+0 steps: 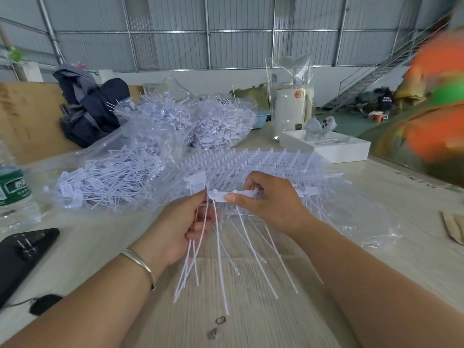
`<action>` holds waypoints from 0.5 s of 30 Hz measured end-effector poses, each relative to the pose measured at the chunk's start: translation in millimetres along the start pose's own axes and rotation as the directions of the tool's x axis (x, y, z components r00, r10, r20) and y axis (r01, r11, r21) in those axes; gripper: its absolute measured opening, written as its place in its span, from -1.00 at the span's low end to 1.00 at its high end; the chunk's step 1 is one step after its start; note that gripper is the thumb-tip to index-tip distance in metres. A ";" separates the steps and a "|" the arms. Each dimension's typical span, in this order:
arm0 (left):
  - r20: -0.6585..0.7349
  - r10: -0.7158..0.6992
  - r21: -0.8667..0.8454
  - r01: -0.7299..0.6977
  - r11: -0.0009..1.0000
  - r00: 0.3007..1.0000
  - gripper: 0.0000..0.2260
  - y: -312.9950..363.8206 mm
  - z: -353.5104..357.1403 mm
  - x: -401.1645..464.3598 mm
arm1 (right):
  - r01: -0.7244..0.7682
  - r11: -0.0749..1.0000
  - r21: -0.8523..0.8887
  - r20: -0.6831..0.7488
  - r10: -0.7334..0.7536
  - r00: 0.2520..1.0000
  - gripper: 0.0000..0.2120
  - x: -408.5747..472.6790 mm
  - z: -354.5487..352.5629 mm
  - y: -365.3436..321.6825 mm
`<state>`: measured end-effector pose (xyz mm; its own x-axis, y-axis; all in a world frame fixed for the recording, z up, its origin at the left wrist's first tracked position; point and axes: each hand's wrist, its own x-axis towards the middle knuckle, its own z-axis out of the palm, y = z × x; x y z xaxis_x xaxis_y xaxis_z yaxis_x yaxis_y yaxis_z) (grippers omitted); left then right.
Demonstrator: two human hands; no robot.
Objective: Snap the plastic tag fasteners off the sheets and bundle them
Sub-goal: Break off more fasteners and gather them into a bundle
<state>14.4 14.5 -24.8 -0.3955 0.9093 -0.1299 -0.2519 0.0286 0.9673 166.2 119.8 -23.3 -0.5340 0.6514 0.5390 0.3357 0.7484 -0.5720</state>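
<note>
Two bare hands meet over a pale wood-grain table (251,322), near its front edge. The left hand (185,222), with a metal bangle (140,262) on its wrist, has its fingers curled round a small bunch of loose fasteners (218,259), whose thin white tails hang down and fan out toward the table. The right hand (271,197) pinches the white tab end of a fastener strip (241,193) between thumb and fingers, just beside the left fingertips. Directly behind the hands lies a stack of fastener sheets (263,162), white ribs in rows, resting on crinkled clear plastic (364,222) spread across the table. To the left sits a black phone (22,249), and beyond it a water bottle (12,187) with a green label at the frame's edge. Farther back on the left, open clear bags (120,172) hold heaps of separated fasteners, with two more heaps behind them. A dark jacket (93,109) lies bundled behind those. To the right, a shallow white tray (334,149) stands in front of a white cylinder (288,111) wrapped in a clear bag. At the far right edge an orange and green blur (437,96) fills the corner.
</note>
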 end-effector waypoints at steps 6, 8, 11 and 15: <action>-0.106 0.016 0.110 -0.005 0.994 0.994 -0.81 2.1 -8.5 3.0 | -0.011 1.000 -0.006 -0.053 0.011 0.999 -0.57 1.0 -5.6 1.9; -0.087 0.037 0.108 -0.027 0.994 0.996 -0.80 4.5 -10.1 3.1 | -0.006 1.000 -0.023 -0.064 0.004 0.998 -0.58 1.3 -6.0 2.2; 0.001 0.062 0.041 -0.062 0.997 0.998 -0.84 10.8 -11.9 1.3 | -0.005 0.999 -0.053 -0.071 0.001 0.997 -0.62 1.1 -6.8 2.1; 0.005 0.074 -0.031 -0.073 0.997 0.997 -0.86 11.9 -13.5 1.3 | 0.021 1.000 0.019 -0.063 -0.020 0.998 -0.66 0.0 -6.8 1.0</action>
<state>-1.1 10.4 -16.4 -0.4082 0.9111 -0.0572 -0.2499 -0.0512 0.9669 171.8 121.4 -19.6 -0.4903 0.6433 0.5881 0.3097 0.7593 -0.5723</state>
